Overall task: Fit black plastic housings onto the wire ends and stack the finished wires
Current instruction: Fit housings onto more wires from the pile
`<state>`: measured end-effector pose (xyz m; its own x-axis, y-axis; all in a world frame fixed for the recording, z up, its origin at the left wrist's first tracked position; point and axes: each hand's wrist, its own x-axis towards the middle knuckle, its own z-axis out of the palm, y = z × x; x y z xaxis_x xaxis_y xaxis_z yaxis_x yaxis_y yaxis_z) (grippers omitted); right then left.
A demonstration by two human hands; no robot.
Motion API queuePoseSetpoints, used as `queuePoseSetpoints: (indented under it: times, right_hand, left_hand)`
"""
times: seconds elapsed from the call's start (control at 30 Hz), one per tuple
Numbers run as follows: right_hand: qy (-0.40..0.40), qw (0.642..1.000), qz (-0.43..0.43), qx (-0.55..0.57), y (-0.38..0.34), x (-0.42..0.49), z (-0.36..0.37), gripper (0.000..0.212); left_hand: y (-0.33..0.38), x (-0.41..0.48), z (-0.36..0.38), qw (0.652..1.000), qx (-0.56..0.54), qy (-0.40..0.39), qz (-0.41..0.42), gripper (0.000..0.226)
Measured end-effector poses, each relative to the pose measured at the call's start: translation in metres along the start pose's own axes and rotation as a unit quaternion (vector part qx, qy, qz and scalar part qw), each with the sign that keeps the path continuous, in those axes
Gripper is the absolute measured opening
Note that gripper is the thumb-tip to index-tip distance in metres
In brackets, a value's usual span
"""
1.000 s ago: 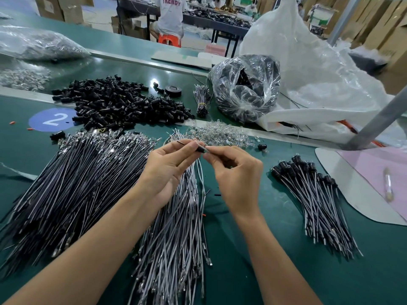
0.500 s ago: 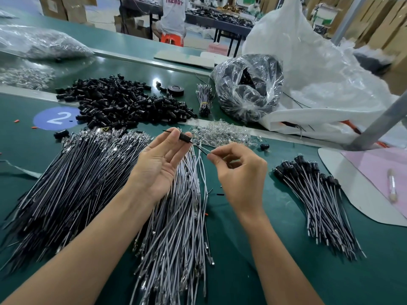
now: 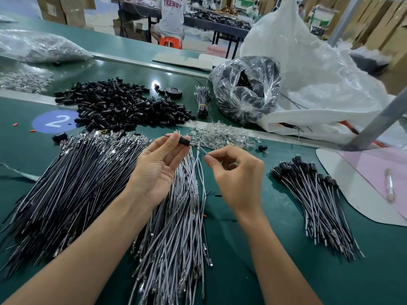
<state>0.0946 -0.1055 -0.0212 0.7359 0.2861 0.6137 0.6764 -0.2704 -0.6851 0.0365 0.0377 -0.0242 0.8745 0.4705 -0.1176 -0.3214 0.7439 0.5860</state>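
My left hand is palm-up and pinches a small black housing at its fingertips, with thin wire ends sticking out to the left. A wire runs from the housing down to my right hand, which pinches it between thumb and forefinger. Under my hands lies a pile of grey wires. A larger pile of black wires spreads to the left. Loose black housings are heaped behind. Finished wires with housings are stacked at the right.
A heap of clear small parts lies beyond my hands, with one stray housing beside it. A clear bag of black parts, a big white bag, a tape roll and a grey post stand behind.
My hands have drawn apart: the left one carried the housing up and left, and a stretch of wire now shows between the housing and my right fingers.
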Motion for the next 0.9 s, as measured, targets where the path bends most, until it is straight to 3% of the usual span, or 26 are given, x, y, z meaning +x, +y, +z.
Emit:
queuePoseSetpoints:
  times: [0.33, 0.53, 0.9]
  right_hand:
    - [-0.015, 0.999, -0.030, -0.034, -0.0017, 0.0003, 0.0006, 0.004]
    - [-0.012, 0.997, -0.047, -0.057, -0.0002, 0.0018, -0.0016, 0.005]
    - [-0.025, 0.991, -0.087, -0.104, -0.0010, 0.0022, -0.0025, 0.002]
  left_hand:
    - [-0.0051, 0.0002, 0.0024, 0.997, 0.049, -0.008, 0.059, 0.012]
    - [-0.0010, 0.0029, 0.0011, 0.998, 0.023, 0.012, 0.058, 0.014]
    - [0.0000, -0.0021, 0.0036, 0.984, 0.129, -0.017, 0.124, 0.007]
